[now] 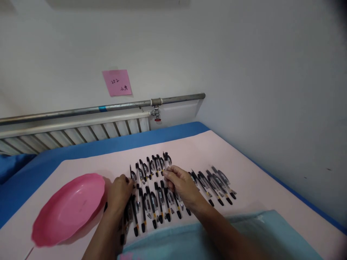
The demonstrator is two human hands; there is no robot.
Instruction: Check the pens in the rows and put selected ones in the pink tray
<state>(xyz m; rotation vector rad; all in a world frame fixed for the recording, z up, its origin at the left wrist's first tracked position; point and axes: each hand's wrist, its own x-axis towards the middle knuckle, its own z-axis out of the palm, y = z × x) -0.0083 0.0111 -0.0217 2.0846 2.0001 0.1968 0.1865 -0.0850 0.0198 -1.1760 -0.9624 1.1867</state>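
Observation:
Between the thumb and fingers of my right hand [180, 182] is a pen [166, 159] with a clear barrel and a black top end, held nearly upright over the far row. My left hand [120, 189] is closed at the left end of the rows, its fingers curled down; what they hold, if anything, is hidden. Disassembled black pen parts [149, 166] lie in a far row, among them caps and clear barrels. A nearer row of pen parts [159, 198] has black-and-yellow ends and small metallic tips. Another group of pen parts [217, 180] lies to the right.
A pink scalloped basin [67, 209] stands at the left on the pale pink sheet [252, 191]. Light blue cloth [260, 224] covers the near edge. Beyond the blue border are a radiator [81, 133] and a pipe; a wall rises on the right.

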